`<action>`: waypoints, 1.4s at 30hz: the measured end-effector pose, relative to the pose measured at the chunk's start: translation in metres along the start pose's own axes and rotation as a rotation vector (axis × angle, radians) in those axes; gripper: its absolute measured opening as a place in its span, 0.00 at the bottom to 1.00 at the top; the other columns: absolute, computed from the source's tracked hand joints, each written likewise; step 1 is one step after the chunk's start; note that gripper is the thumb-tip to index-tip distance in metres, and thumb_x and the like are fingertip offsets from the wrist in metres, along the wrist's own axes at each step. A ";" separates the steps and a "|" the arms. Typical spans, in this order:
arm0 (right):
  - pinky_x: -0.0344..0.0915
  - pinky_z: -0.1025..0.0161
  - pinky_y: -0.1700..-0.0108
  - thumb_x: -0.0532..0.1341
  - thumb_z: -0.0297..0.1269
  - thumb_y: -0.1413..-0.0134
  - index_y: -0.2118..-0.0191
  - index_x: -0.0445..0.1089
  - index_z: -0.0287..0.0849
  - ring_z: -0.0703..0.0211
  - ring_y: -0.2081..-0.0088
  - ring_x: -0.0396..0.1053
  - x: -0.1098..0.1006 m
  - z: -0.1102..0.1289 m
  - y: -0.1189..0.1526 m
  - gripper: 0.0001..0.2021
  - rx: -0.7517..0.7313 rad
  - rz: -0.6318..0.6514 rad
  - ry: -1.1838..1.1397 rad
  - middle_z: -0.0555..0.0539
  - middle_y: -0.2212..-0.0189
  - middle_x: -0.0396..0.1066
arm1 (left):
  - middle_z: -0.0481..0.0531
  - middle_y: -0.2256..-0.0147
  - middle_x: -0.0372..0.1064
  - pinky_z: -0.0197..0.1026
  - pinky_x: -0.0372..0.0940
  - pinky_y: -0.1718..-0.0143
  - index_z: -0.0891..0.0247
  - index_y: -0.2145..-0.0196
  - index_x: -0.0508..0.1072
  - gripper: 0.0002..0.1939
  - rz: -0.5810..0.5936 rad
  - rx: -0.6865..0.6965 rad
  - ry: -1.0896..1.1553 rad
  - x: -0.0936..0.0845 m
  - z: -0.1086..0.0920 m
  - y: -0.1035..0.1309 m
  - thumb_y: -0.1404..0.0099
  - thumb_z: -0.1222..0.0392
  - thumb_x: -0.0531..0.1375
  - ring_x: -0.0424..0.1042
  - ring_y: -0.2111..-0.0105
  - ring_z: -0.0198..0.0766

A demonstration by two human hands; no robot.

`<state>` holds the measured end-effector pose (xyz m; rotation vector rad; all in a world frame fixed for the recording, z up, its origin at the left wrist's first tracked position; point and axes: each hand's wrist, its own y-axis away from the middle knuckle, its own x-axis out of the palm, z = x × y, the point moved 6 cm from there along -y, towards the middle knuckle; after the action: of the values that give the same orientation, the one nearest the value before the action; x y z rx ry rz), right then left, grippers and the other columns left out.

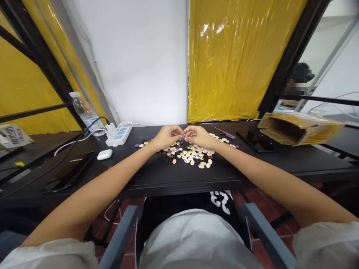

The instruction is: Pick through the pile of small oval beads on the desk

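Note:
My left hand (167,136) and my right hand (199,136) meet over the far side of the black table, fingertips pinched close together. Between them shows a small purple piece (183,138), partly hidden by the fingers. Below and around both hands lies a loose pile of small oval pieces (193,152) with holes or marks on them. Most are cream, while others are yellow, purple or brown. More purple and dark pieces (145,142) lie left of my left hand. A screwdriver with a purple handle (230,135) rests beyond my right wrist.
At the left are a white power strip (121,134) with cables, a plastic bottle (86,114), a white earbud case (104,154) and a dark phone-like slab (73,170). On the right, another dark slab (256,141) lies beside an open cardboard box (297,129). Behind stands a wall.

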<state>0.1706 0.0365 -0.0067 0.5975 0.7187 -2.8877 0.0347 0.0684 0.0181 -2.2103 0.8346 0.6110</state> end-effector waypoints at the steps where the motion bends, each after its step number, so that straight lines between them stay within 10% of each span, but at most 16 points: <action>1: 0.67 0.63 0.63 0.65 0.30 0.53 0.63 0.70 0.39 0.61 0.68 0.71 0.000 0.000 0.000 0.09 0.004 -0.003 -0.007 0.49 0.72 0.72 | 0.56 0.67 0.77 0.40 0.69 0.63 0.66 0.65 0.75 0.08 -0.003 -0.007 -0.001 0.000 0.000 0.000 0.42 0.61 0.60 0.75 0.67 0.37; 42: 0.67 0.65 0.67 0.69 0.28 0.61 0.68 0.70 0.40 0.63 0.72 0.69 0.000 -0.007 0.001 0.11 0.174 0.002 -0.302 0.50 0.76 0.72 | 0.55 0.64 0.75 0.41 0.67 0.61 0.66 0.58 0.74 0.09 0.079 0.314 -0.349 0.008 -0.024 0.006 0.35 0.62 0.59 0.73 0.66 0.37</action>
<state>0.1730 0.0394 -0.0132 0.1680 0.4278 -2.9629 0.0405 0.0444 0.0262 -1.7322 0.7759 0.8150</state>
